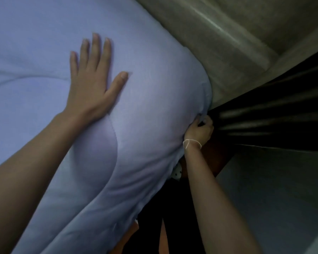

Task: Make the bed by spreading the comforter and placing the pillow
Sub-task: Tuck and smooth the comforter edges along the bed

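Lavender-blue quilted fabric fills the left and centre of the head view: this is the comforter (151, 99), lying over the bed and bulging upward in a rounded mound near its right-hand corner. Curved stitch lines cross its surface, one at far left and one running down beside the left forearm.

Left hand (94, 85): flat on top of the comforter, palm down, fingers extended and slightly spread, thumb angled out to the right. It grips nothing; it presses on the fabric just left of the mound's highest part.

Right hand (199, 131): curled closed around the comforter's edge at the right-hand corner, where the fabric drops over the side of the bed. The fingers are partly hidden by the fold. A thin white string bracelet (192, 143) circles the wrist.

Below that corner a small patch of white fabric with dark dots (177, 171) shows under the comforter's edge; what it belongs to cannot be determined.

Right of the bed, a beige padded surface (228, 43) runs diagonally across the upper right. Beneath it lies a dark area with long ribbed folds (273, 114), and a pale grey floor (273, 189) occupies the lower right.

Image is dim and somewhat blurred.
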A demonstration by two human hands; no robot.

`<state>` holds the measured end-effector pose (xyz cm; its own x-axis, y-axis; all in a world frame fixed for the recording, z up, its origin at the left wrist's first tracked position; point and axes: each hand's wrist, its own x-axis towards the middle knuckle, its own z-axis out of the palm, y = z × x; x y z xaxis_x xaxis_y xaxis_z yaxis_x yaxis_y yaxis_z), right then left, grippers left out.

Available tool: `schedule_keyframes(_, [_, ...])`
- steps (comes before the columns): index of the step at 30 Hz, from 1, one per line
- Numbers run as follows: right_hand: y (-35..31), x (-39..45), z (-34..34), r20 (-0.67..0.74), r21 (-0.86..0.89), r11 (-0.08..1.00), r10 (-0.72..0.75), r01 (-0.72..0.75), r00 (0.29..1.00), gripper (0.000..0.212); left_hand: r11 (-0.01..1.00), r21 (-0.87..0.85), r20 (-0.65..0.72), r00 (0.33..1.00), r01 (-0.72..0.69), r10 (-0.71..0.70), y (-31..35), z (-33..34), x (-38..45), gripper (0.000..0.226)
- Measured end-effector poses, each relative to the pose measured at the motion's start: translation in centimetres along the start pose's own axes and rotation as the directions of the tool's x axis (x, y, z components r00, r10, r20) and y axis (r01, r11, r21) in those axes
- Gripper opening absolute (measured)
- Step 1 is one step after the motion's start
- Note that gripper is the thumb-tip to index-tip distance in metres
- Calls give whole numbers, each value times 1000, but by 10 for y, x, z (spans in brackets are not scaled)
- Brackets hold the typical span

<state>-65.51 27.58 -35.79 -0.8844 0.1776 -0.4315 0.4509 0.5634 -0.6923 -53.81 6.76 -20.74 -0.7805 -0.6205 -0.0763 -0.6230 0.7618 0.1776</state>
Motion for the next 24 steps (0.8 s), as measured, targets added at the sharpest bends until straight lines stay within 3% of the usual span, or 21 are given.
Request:
schedule_keyframes(2, [-18, -16, -8, -2, 175, 963, -208, 205, 978, 55, 995, -101, -32, 999, 3, -6, -4, -8, -5, 68])
schedule_keyframes(4, [-23, -32, -1, 118, 231, 909, -379, 346, 918, 57, 994, -104, -81, 996, 32, -40, -6, -14, -18, 64])
schedule_keyframes(5, [-17, -34, 4, 193, 219, 915, -382, 340, 904, 59, 996, -69, -88, 994, 55, -61, -7, -13, -28, 63])
schedule_keyframes(7, [3, -26, 11, 296, 185, 963, -245, 196, 923, 62, 994, 19, -63, 993, 103, -102, -10, -7, -53, 64])
schedule_keyframes(9, [16, -12, 10, 349, 27, 999, -44, 37, 936, 59, 991, 80, -31, 994, 106, -104, -12, 0, -73, 65])
schedule_keyframes(10, [19, -8, 6, 337, -85, 996, -4, 35, 942, 58, 991, 94, -26, 995, 96, -94, -13, 3, -80, 66])
schedule_keyframes(11, [18, -9, 0, 297, -152, 984, -43, 92, 954, 59, 991, 103, -28, 996, 88, -85, -12, 5, -84, 66])
schedule_keyframes(13, [2, -27, -16, 185, -81, 946, -294, 313, 938, 62, 989, 122, -45, 996, 83, -78, -6, 7, -91, 67])
schedule_keyframes(16, [-24, -67, -28, 152, 102, 741, -671, 664, 726, 58, 979, 202, -27, 1000, -6, 12, 13, 22, -116, 70])
schedule_keyframes(18, [-17, -80, -24, 270, 28, 643, -742, 765, 614, 60, 956, 264, 8, 991, -129, 132, 23, 37, -142, 70])
schedule_keyframes(19, [-9, -80, -23, 326, -9, 649, -717, 761, 616, 64, 941, 281, 29, 982, -189, 189, 26, 41, -155, 70])
schedule_keyframes(21, [12, -72, -25, 391, -36, 744, -603, 667, 695, 70, 913, 280, 79, 954, -298, 288, 30, 47, -175, 69])
schedule_keyframes(24, [21, -76, -41, 398, -181, 797, -476, 576, 784, 65, 900, 238, 102, 931, -365, 351, 28, 35, -195, 63])
